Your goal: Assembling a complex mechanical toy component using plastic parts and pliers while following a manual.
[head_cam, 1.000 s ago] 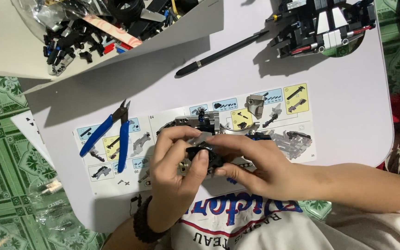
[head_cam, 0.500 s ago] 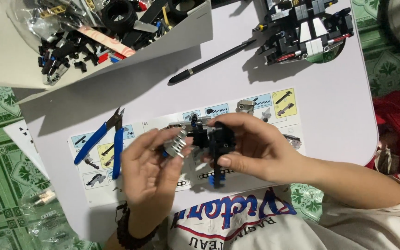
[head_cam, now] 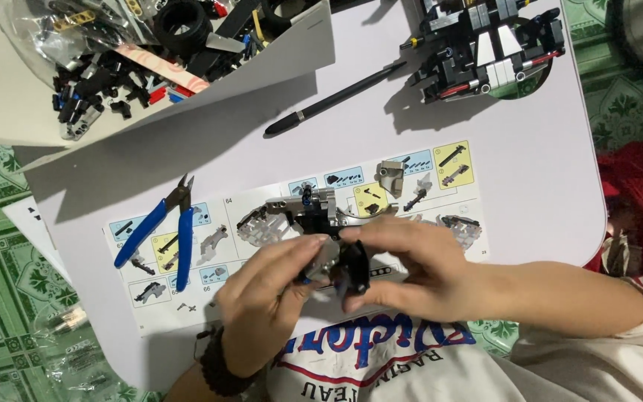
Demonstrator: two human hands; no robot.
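Observation:
My left hand point(head_cam: 266, 298) and my right hand point(head_cam: 411, 264) meet over the near edge of a white table point(head_cam: 530, 201). Between their fingertips sits a small black and grey brick assembly point(head_cam: 336, 266), gripped from both sides. Just beyond the hands a grey and black brick sub-model point(head_cam: 310, 208) lies on an open instruction sheet point(head_cam: 262, 231). A small grey piece point(head_cam: 390, 177) rests on the sheet further right.
Blue-handled pliers point(head_cam: 161, 231) lie on the sheet's left part. A black pen point(head_cam: 333, 98) lies mid-table. A black, white and red brick model point(head_cam: 485, 45) stands far right. A white box lid point(head_cam: 9, 104) with loose bricks and a black tyre point(head_cam: 181, 26) sits far left.
Both hands with the small assembly have dropped toward the near edge of the table, uncovering the grey and black sub-model on the sheet. The camera has moved closer.

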